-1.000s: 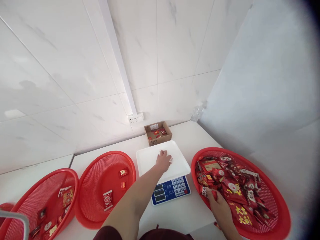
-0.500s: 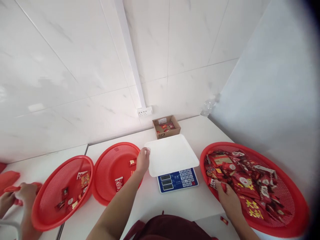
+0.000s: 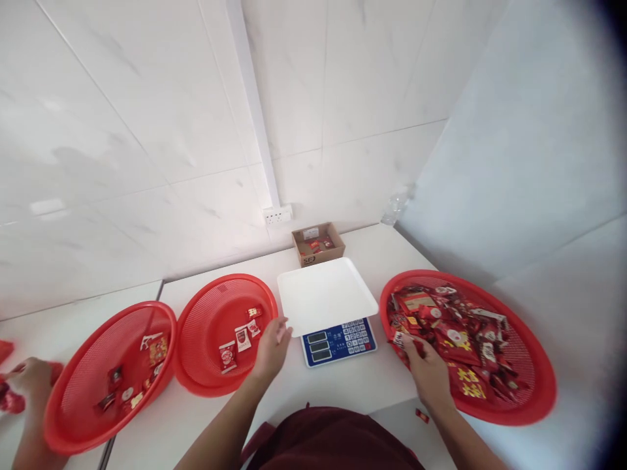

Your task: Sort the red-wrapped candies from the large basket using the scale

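The left hand hovers open, fingers loosely spread, at the right rim of the middle red basket; the few snack packets in that basket lie just to its left, and the white scale tray is just to its right and a little farther. The right hand is the nearer one to the large pile of red snack packets. It rests over the near left rim of the right red basket, its fingers curled on one small packet at the left edge of the pile.
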The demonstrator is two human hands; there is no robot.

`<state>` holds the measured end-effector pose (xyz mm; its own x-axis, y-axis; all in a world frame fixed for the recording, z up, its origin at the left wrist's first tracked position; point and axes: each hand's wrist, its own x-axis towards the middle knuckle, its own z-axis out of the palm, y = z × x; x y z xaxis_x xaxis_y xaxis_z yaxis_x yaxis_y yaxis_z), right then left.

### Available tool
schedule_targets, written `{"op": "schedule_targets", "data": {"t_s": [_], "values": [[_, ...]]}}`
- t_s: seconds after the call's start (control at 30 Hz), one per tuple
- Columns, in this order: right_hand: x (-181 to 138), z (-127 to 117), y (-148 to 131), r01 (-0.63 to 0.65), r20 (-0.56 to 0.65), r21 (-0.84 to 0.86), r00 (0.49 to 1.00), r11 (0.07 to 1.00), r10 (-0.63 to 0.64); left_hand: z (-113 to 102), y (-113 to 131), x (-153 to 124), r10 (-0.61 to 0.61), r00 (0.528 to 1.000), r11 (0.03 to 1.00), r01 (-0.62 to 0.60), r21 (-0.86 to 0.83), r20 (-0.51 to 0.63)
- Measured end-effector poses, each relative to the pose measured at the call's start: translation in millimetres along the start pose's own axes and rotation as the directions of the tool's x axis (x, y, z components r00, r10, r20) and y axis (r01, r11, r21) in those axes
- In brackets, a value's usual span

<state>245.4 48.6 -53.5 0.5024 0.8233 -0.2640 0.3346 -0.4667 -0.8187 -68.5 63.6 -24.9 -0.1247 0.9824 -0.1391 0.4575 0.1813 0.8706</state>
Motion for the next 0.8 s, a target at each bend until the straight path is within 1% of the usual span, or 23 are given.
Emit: {"op": "schedule_targets", "data": {"t_s": [0.03, 0.07, 0.1, 0.13, 0.17, 0.2, 0.27, 0.33, 0.37, 0.47, 0.5, 0.53, 0.57, 0.63, 0.67, 0.7, 0.73, 0.77, 0.8], "values": [[-7.2, 4.3, -8.1, -0.002, 0.068, 0.09, 0.998, 0.996, -0.004, 14.6, 10.5, -4.7, -0.024, 0.993, 0.996, 0.034, -0.088, 0.112], [-14.9, 9.3, -16.6, -0.014, 0.157, 0.195, 0.987, 0.981, -0.017, 28.6, 20.7, -9.3, -0.029, 0.973, 0.981, 0.072, -0.179, 0.231], [-22.8, 14.6, -25.1, -0.026, 0.261, 0.286, 0.964, 0.958, -0.052, 41.3, 30.1, -13.5, -0.026, 0.94, 0.959, 0.119, -0.256, 0.34], [-30.6, 19.7, -33.2, -0.043, 0.353, 0.342, 0.932, 0.939, -0.086, 52.0, 38.2, -17.2, -0.017, 0.903, 0.936, 0.165, -0.309, 0.43], [-37.8, 24.2, -40.5, -0.047, 0.426, 0.36, 0.897, 0.932, -0.12, 60.4, 44.7, -20.2, -0.008, 0.871, 0.917, 0.202, -0.343, 0.491], [-44.2, 27.9, -46.5, -0.042, 0.478, 0.355, 0.867, 0.934, -0.142, 66.4, 49.4, -22.7, -0.01, 0.849, 0.905, 0.232, -0.355, 0.529], [-53.6, 32.1, -53.4, -0.037, 0.51, 0.308, 0.85, 0.951, -0.133, 71.7, 53.2, -25.9, -0.037, 0.834, 0.901, 0.266, -0.343, 0.55], [-58.5, 33.1, -53.4, -0.044, 0.513, 0.26, 0.852, 0.965, -0.1, 71.2, 51.2, -28.1, -0.076, 0.823, 0.896, 0.303, -0.323, 0.563], [-59.5, 33.1, -51.4, -0.053, 0.516, 0.246, 0.852, 0.968, -0.085, 70.1, 49.0, -29.1, -0.093, 0.804, 0.884, 0.338, -0.323, 0.588], [-59.8, 32.9, -41.9, -0.082, 0.551, 0.251, 0.831, 0.965, -0.073, 67.8, 42.5, -32.1, -0.135, 0.71, 0.811, 0.481, -0.334, 0.691], [-59.6, 33.0, -38.8, -0.094, 0.565, 0.256, 0.822, 0.962, -0.07, 68.0, 41.2, -32.9, -0.149, 0.694, 0.789, 0.513, -0.338, 0.704], [-59.5, 33.1, -36.3, -0.105, 0.577, 0.26, 0.814, 0.96, -0.067, 68.8, 40.4, -33.5, -0.166, 0.697, 0.781, 0.525, -0.339, 0.697], [-59.6, 33.1, -34.3, -0.113, 0.587, 0.26, 0.807, 0.959, -0.064, 69.9, 40.0, -34.0, -0.182, 0.717, 0.788, 0.516, -0.336, 0.673], [-60.3, 32.6, -32.2, -0.117, 0.594, 0.243, 0.802, 0.963, -0.052, 72.3, 39.6, -34.4, -0.196, 0.776, 0.833, 0.454, -0.317, 0.599], [-61.0, 32.0, -31.9, -0.114, 0.595, 0.229, 0.802, 0.967, -0.046, 73.0, 39.2, -34.5, -0.195, 0.797, 0.855, 0.424, -0.3, 0.571], [-61.7, 31.1, -31.8, -0.11, 0.597, 0.216, 0.801, 0.97, -0.042, 73.2, 38.7, -34.6, -0.192, 0.803, 0.869, 0.407, -0.283, 0.564], [-62.6, 30.1, -31.9, -0.106, 0.603, 0.208, 0.797, 0.972, -0.042, 72.8, 37.8, -34.7, -0.193, 0.793, 0.87, 0.41, -0.273, 0.579], [-63.6, 29.2, -31.8, -0.109, 0.615, 0.209, 0.787, 0.972, -0.044, 71.8, 36.7, -34.9, -0.198, 0.767, 0.857, 0.438, -0.273, 0.61], [-64.6, 28.4, -31.6, -0.123, 0.634, 0.219, 0.772, 0.968, -0.045, 70.3, 35.3, -35.2, -0.207, 0.731, 0.829, 0.484, -0.28, 0.65]]}}
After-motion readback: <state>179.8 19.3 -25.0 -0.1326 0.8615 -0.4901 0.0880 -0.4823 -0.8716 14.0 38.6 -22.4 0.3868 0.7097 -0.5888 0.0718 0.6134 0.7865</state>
